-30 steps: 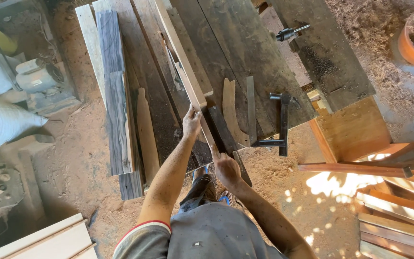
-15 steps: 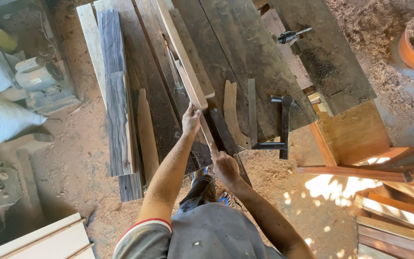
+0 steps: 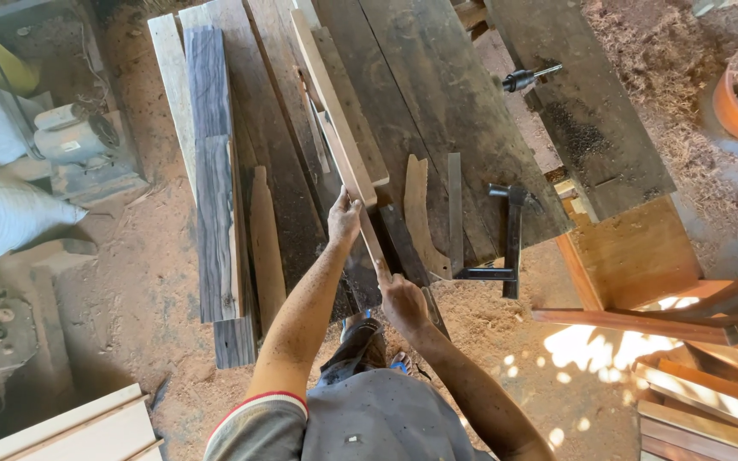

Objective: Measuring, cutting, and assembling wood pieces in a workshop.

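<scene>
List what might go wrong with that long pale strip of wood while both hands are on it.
1. The pale wood strip is long and thin; the left hand and right hand grip only its near end, so the far end may sag, swing or snap.
2. It could knock the loose curved offcut or the hammer off the dark planks.
3. The sawdust floor may be slippery underfoot.

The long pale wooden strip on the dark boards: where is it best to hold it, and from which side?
Probably at its near end, from the person's side. The pale wooden strip is long and thin and runs away across the dark boards, so only that end is close. The left hand holds its edge there; the right hand is at the tip.
</scene>
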